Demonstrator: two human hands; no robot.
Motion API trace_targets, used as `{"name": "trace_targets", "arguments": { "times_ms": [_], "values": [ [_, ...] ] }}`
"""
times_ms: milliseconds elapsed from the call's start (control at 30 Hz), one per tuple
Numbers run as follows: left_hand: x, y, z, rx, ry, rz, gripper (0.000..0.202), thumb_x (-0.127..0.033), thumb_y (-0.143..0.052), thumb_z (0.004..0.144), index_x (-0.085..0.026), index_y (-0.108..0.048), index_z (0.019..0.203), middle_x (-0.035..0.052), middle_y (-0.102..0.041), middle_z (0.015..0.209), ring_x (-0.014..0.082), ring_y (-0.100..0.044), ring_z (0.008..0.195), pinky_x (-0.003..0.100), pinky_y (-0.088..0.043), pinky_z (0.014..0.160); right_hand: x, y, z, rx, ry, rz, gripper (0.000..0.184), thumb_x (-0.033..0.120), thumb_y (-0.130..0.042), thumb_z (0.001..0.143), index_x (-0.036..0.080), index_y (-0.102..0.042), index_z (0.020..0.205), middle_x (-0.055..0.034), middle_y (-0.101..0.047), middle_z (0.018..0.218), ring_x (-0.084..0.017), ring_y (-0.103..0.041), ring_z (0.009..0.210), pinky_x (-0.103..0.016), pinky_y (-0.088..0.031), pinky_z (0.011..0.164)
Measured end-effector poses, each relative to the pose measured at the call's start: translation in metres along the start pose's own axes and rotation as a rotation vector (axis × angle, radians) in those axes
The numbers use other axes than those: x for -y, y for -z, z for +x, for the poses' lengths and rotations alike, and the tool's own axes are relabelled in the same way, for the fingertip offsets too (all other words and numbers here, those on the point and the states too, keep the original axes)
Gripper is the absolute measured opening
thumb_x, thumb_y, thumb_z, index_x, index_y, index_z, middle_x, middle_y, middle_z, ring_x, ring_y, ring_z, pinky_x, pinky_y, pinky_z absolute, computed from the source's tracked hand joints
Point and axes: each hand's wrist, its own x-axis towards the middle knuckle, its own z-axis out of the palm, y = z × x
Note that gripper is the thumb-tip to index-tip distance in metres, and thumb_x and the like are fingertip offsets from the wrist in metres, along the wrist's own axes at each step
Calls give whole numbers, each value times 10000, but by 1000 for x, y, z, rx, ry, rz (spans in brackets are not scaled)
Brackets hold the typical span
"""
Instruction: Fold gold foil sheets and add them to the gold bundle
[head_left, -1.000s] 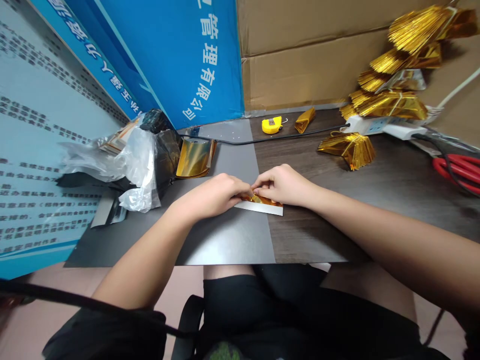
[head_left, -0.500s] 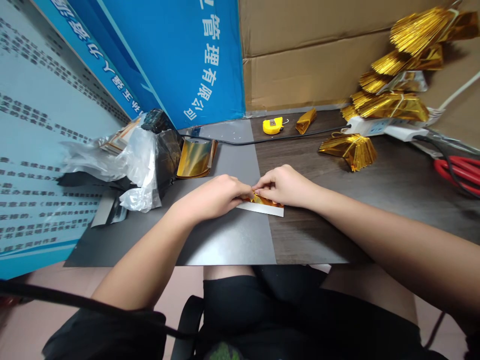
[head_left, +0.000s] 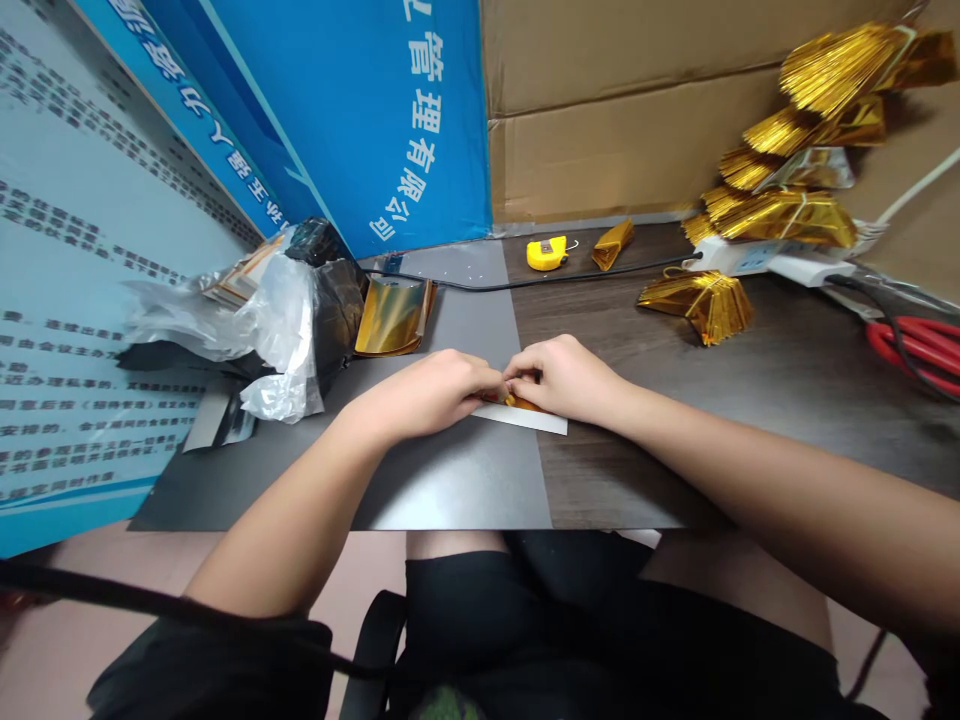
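Between my hands lies a sheet of gold foil paper (head_left: 529,404) with a white strip (head_left: 525,417) along its near edge, low on the table. My left hand (head_left: 457,388) is closed on the foil's left part, fingertips pressed down. Close against it, my right hand (head_left: 556,380) pinches the foil with thumb and forefinger. The fingertips of both hands nearly meet, and they hide much of the sheet. A small crumpled fold of gold shows just under them.
A stack of gold sheets (head_left: 391,316) stands beside a plastic-wrapped bundle (head_left: 289,320) at left. Behind lie a yellow tape measure (head_left: 547,253) and a folded gold piece (head_left: 613,245). Tied gold fans (head_left: 705,303), a power strip (head_left: 750,255) and red cable (head_left: 919,345) are at right.
My right hand has shifted slightly down and left over the foil, so less of the gold shows. My left hand has stayed nearly still.
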Motion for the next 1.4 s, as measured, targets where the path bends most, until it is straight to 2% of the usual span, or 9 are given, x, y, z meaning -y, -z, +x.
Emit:
{"name": "trace_targets", "arguments": {
  "times_ms": [167, 267, 367, 600, 767, 1400],
  "values": [
    [7, 1, -2, -80, 103, 23, 290, -199, -469, 960, -230, -739, 1058, 18, -733, 999, 85, -655, 904, 179, -440, 789, -3, -1, 0, -1, -1, -8, 190, 164, -633, 877, 199, -814, 923, -21, -777, 818, -158, -683, 730, -264, -423, 702],
    [10, -1, -3, -27, 123, 28, 325, -144, -450, 941, -233, -749, 1036, 8, -740, 1019, 84, -657, 896, 191, -441, 791, -4, -2, 1, -3, -1, 9, 173, 162, -646, 870, 202, -806, 923, -7, -758, 776, -142, -660, 693, -252, -408, 678],
    [10, -1, -4, 10, 135, 61, 337, -159, -452, 943, -261, -751, 1060, -5, -743, 1051, 97, -665, 935, 205, -449, 813, -4, -3, 2, -2, -6, 26, 165, 167, -653, 870, 206, -804, 924, -2, -751, 761, -136, -652, 681, -246, -404, 675],
    [10, 1, -6, 38, 112, 155, 364, -128, -529, 902, -342, -765, 1078, -25, -747, 1039, 109, -652, 964, 214, -438, 812, -3, -1, 1, -4, -28, 42, 162, 159, -659, 856, 200, -800, 922, -3, -736, 727, -137, -639, 666, -245, -400, 674],
    [10, 1, -6, 45, 83, 200, 316, -136, -548, 900, -324, -783, 997, -23, -737, 1012, 101, -639, 936, 216, -401, 777, -2, 0, 1, 8, -40, 55, 163, 145, -660, 848, 196, -797, 922, 0, -730, 719, -134, -634, 657, -245, -401, 673],
    [4, 1, -5, 80, 42, 197, 300, -147, -507, 916, -260, -784, 890, -7, -678, 922, 75, -585, 835, 225, -313, 707, -2, 0, 1, 5, -48, 44, 150, 157, -673, 851, 194, -792, 935, 0, -727, 723, -133, -641, 655, -249, -414, 683]
  ]
}}
